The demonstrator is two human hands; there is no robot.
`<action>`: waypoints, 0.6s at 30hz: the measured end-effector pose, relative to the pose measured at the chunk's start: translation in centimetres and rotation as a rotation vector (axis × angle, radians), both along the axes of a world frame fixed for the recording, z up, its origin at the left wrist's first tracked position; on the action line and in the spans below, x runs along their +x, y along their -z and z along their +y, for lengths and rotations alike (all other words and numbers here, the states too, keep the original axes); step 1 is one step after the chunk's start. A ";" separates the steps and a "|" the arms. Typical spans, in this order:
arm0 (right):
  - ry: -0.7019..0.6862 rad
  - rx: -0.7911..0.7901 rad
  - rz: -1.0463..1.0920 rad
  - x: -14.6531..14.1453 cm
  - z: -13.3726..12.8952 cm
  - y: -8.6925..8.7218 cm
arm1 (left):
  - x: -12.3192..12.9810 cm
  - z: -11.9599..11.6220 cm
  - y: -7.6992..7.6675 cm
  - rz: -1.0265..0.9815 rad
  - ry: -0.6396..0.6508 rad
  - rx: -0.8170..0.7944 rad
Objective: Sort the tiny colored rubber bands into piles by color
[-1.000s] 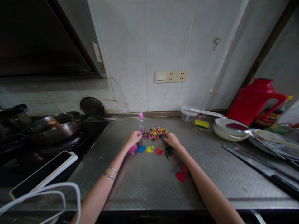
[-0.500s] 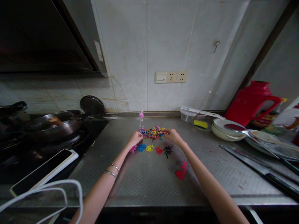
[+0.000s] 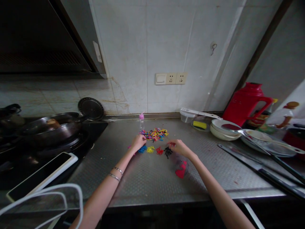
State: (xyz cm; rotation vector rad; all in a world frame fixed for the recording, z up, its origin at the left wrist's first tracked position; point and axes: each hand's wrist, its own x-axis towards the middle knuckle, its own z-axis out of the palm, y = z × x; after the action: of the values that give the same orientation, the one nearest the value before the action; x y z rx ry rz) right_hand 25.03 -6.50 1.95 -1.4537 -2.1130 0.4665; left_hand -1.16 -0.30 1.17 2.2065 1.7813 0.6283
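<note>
A mixed heap of small coloured rubber bands [image 3: 156,134] lies on the metal counter [image 3: 147,181]. My left hand [image 3: 138,142] is at its left edge, fingertips pinched together; what they hold is too small to tell. In front of the heap is a row of sorted piles: pink bands partly hidden by my left hand, then blue bands [image 3: 142,149], yellow bands [image 3: 150,149], red bands [image 3: 159,150] and black bands [image 3: 168,152]. Just above the black pile is my right hand [image 3: 179,147], its fingers closed with a reddish bit at the tips that I cannot make out.
A small clear bottle with a pink top [image 3: 141,120] stands behind the heap. A clear bag with red shapes [image 3: 181,169] lies near my right forearm. To the right are bowls [image 3: 224,133], a knife [image 3: 240,159] and a red thermos [image 3: 245,103]; a pan [image 3: 50,128] sits left.
My right hand has left the right end of the mixed heap and come nearer, to the black pile. My left hand stays at the heap's left edge. The view has shifted slightly to the right.
</note>
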 end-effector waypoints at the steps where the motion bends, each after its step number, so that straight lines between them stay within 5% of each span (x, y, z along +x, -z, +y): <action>1: -0.002 -0.014 0.006 0.1 -0.2 0.1 | 0.2 -0.1 -0.1 0.018 -0.014 0.006; 18: 0.149 -0.028 0.130 3.3 0.5 3.1 | 0.6 -0.4 -1.7 -0.016 -0.022 0.055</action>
State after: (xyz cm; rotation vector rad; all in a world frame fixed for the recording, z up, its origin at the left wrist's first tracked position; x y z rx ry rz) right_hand 28.35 -5.95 -1.11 -1.5403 -1.8888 0.5204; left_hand -0.54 -0.73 2.82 2.2135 1.8038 0.7061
